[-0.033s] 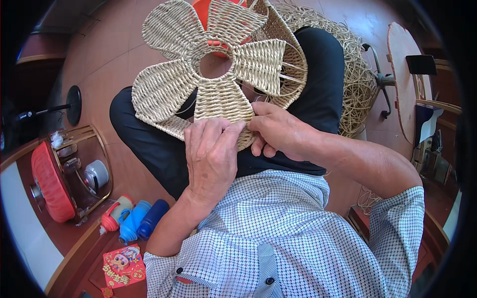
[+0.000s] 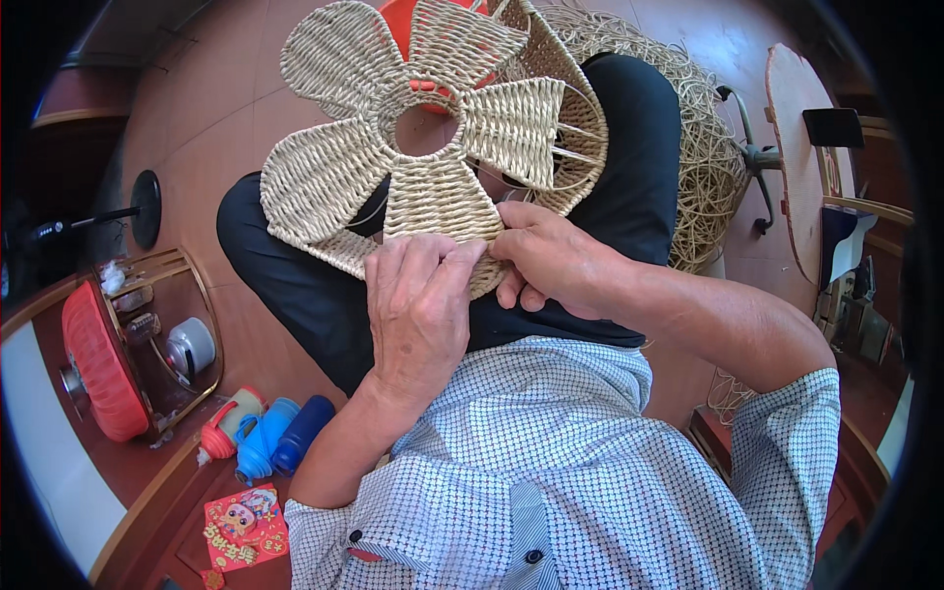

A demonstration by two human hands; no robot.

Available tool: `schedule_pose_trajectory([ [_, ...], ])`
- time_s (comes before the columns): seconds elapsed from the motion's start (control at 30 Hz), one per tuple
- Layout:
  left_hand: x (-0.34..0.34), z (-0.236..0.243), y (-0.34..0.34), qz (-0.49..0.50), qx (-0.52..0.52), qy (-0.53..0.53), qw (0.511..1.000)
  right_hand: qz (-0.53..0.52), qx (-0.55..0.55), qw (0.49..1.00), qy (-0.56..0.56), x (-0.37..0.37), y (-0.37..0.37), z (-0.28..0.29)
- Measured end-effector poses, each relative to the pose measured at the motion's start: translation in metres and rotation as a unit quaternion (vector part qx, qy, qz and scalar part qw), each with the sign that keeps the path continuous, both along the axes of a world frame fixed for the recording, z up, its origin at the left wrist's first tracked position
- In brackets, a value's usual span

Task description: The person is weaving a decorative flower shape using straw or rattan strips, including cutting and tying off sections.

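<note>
A flower-shaped piece woven from pale straw cord (image 2: 442,192) lies over my lap, with broad petals around a round hole. Behind and beneath it curves a woven basket wall (image 2: 565,108). On the right petal, bare frame wires show at the outer end. My left hand (image 2: 418,310) is closed over the outer edge of the nearest petal, fingers on top. At that petal's right corner, my right hand (image 2: 556,258) pinches with thumb and forefinger, the other fingers curled. Whether a loose strand lies between those fingertips is hidden.
A large heap of straw cord (image 2: 703,177) lies beyond my right knee. An orange-red object (image 2: 401,22) shows behind the petals. To the left are a red-covered round object (image 2: 103,359), a kettle (image 2: 192,349), a blue bottle (image 2: 303,433) and a red card (image 2: 246,531).
</note>
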State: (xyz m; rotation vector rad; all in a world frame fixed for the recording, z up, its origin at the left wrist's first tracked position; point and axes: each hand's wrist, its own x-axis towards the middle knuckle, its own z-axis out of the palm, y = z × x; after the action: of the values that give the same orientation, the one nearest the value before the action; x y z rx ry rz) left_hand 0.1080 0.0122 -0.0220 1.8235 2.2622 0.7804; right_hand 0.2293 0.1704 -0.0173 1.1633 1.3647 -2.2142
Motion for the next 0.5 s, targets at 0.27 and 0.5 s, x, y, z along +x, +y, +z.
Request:
schedule_pose_trajectory([
  [0.27, -0.0012, 0.0019, 0.0024, -0.010, -0.008, -0.011, 1.000, 0.007, 0.005, 1.000, 0.017, 0.0009, -0.0016, -0.0051],
  [0.5, -0.0057, 0.0044, 0.0083, -0.005, -0.026, -0.034, 0.999, -0.042, 0.000, 0.999, 0.003, -0.0006, -0.0068, -0.0081],
])
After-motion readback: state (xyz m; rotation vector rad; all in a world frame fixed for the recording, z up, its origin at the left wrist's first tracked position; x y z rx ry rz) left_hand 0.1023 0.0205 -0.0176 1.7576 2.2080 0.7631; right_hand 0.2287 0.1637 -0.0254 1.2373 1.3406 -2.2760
